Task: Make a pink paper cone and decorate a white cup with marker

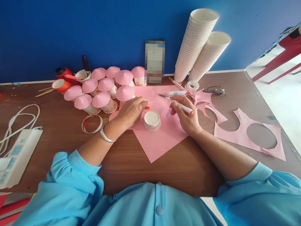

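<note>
My right hand (pixel 186 114) is closed around a white pen (pixel 182 107) with a red end; a thin dark point shows at its far left end. My left hand (pixel 133 110) is closed, and a small orange-red piece (pixel 147 108) sticks out at its fingertips; the rest is hidden. Between my hands, an upside-down paper cup (pixel 152 118) stands on a pink paper sheet (pixel 155 143). Just past my left hand are several printed cups topped with pink paper cones (pixel 124 77). A glue tube (pixel 176 92) lies beyond my right fingers.
Two tall stacks of white cups (pixel 196 42) lean near the blue wall, beside a propped phone (pixel 154 62). Pink paper offcuts (pixel 243 129) and a tape roll (pixel 192 85) lie right. On the left are a tape ring (pixel 92 124), a red glue gun (pixel 68 74) and a power strip (pixel 20 154).
</note>
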Tool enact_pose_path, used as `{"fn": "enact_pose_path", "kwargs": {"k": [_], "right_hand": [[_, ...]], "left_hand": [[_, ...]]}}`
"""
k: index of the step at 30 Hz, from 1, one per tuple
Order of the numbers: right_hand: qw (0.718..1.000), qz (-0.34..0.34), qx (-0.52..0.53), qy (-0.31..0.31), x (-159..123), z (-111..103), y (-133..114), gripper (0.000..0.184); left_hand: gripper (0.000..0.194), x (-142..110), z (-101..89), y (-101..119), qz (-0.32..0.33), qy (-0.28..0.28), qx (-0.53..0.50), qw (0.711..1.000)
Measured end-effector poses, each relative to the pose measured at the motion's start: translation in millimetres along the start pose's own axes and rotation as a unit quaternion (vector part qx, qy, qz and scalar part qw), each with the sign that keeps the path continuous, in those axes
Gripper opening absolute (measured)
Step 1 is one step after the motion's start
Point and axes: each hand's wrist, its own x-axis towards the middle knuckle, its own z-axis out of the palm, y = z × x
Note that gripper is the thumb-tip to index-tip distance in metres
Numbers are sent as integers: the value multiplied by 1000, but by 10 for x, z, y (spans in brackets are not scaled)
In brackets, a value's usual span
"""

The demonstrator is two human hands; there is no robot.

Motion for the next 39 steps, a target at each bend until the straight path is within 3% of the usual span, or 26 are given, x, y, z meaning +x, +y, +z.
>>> {"fn": "enact_pose_path", "kwargs": {"k": [3,6,8,11,14,17,22,25,32,35,39], "right_hand": [[999,-11,29,-9,0,9,29,40],[998,3,55,-20,-4,39,48,40],[998,13,58,-28,-12,64,50,42],[998,13,50,-40,-29,87,40,43],[998,0,49,-43,-41,81,19,45],[998,-14,51,-40,-43,57,0,51],[999,-33,18,-8,-50,22,9,47],[1000,-15,25,10,-49,18,9,46],[980,52,188,40,-78,46,-274,30],[981,54,184,17,-186,47,-457,25],[992,3,124,-1,-383,56,-621,17]], "left_hand": [[48,-172,-127,28,18,13,-73,997],[65,-339,-262,79,25,-35,-164,985],[77,-385,-302,118,21,-71,-226,971],[83,-339,-254,171,-2,-77,-339,938],[68,-235,-136,223,-41,-62,-448,891],[60,-179,-41,284,-97,-7,-548,830],[65,-189,40,401,-209,33,-714,667],[60,-189,65,435,-230,35,-761,606],[54,-175,101,405,-208,29,-815,540],[54,-169,156,392,-196,26,-832,518],[62,-168,216,389,-165,-3,-856,491]]}}
